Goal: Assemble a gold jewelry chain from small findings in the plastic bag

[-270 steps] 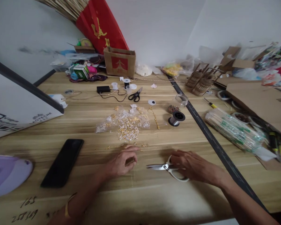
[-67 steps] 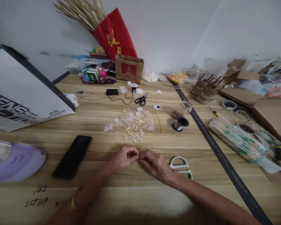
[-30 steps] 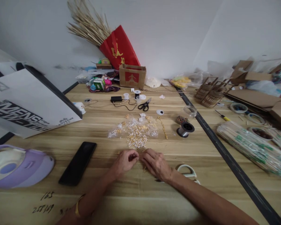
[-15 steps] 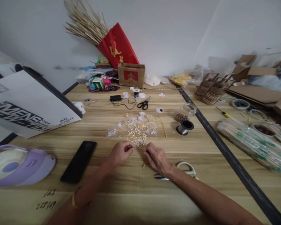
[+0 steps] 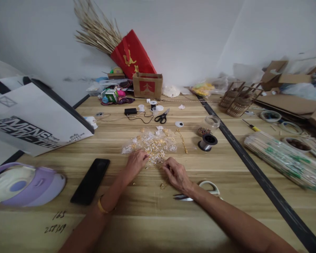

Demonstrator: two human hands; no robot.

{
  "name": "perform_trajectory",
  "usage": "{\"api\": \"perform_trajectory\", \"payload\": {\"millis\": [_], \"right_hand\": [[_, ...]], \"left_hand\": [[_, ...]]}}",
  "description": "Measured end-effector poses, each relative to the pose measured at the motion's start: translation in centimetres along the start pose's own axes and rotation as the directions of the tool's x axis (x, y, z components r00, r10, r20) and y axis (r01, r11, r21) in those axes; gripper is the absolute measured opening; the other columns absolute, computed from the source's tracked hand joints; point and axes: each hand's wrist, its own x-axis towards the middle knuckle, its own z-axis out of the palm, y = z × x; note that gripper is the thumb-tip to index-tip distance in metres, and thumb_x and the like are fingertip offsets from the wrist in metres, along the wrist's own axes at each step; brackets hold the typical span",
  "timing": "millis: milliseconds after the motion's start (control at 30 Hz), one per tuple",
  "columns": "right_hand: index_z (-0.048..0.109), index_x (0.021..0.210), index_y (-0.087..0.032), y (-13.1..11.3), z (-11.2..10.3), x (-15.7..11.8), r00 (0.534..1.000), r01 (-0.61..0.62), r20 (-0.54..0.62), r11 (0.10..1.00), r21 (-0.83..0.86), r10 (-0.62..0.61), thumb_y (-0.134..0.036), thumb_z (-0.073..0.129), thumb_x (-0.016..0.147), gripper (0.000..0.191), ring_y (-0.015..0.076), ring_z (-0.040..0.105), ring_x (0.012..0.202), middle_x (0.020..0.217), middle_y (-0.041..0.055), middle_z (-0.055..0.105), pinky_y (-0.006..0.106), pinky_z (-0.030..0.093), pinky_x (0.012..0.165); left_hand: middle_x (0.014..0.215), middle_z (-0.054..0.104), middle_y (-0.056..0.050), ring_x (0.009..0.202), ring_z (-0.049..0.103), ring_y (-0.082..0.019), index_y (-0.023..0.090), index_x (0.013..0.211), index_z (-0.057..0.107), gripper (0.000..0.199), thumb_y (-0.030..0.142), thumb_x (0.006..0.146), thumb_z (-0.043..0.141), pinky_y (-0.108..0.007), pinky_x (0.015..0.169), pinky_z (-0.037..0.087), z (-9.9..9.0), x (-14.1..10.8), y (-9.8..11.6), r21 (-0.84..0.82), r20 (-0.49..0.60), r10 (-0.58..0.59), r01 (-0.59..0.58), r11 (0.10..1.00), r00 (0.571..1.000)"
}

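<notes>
Remotely, I see the trinket pile (image 5: 156,153) between and just beyond the hands, the bunched left hand (image 5: 137,161) nearer, at its left edge, the curled right hand (image 5: 175,173) by a thin chain (image 5: 153,168) lying crosswise, though what either pinches I cannot tell.

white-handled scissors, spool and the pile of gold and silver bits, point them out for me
White-handled scissors (image 5: 185,198): head view, on the metal blades.
Spool (image 5: 207,144): head view, on the silvery winding.
Pile of gold and silver bits (image 5: 157,153): head view, near its middle.
</notes>
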Motion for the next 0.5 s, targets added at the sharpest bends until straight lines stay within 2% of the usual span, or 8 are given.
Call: {"api": "perform_trajectory", "payload": {"millis": [200,300,400,500], "right_hand": [[0.049,0.083,-0.019,0.3,0.2,0.0,1.0,0.003,0.007,1.0,0.0,-0.003,-0.016,0.044,0.089,0.008,0.0136,0.048,0.062,0.072,0.0013,0.05,0.023,0.038,0.056],[0.049,0.083,-0.019,0.3,0.2,0.0,1.0,0.008,0.004,1.0,0.0,-0.008,-0.016,0.044,0.089,0.008,0.0132,0.049,0.062,0.072,0.001,0.05,0.023,0.037,0.055],[0.05,0.084,-0.019,0.4,0.2,0.0,1.0,0.019,-0.006,1.0,-0.004,-0.019,-0.016,0.044,0.09,0.008,0.0129,0.049,0.062,0.071,0.0007,0.05,0.023,0.038,0.057],[0.05,0.084,-0.019,0.4,0.2,0.0,1.0,0.012,0.001,1.0,-0.005,-0.012,-0.017,0.044,0.09,0.008,0.0132,0.049,0.062,0.072,0.0011,0.051,0.024,0.038,0.057]], "left_hand": [[0.077,0.063,-0.006,0.077,0.057,-0.02,0.017,0.073,0.064,0.012,0.015,0.078,0.053,-0.028,0.072,0.04,0.5,0.1,-0.2,0.067,-0.002,0.03,-0.029,0.997,1.0],[0.075,0.062,-0.005,0.073,0.056,-0.018,0.017,0.071,0.063,0.014,0.014,0.078,0.051,-0.027,0.069,0.04,0.6,0.1,-0.5,0.029,-0.029,0.04,-0.039,0.999,0.999],[0.071,0.062,-0.004,0.065,0.055,-0.015,0.015,0.07,0.063,0.011,0.016,0.075,0.053,-0.025,0.064,0.041,0.6,0.2,-1.0,-0.146,-0.054,-0.028,0.019,0.989,0.998],[0.065,0.062,-0.002,0.059,0.055,-0.013,0.014,0.069,0.063,0.009,0.019,0.072,0.056,-0.023,0.059,0.042,0.6,0.3,-1.7,-0.402,-0.039,-0.104,0.08,0.912,0.994]]}}
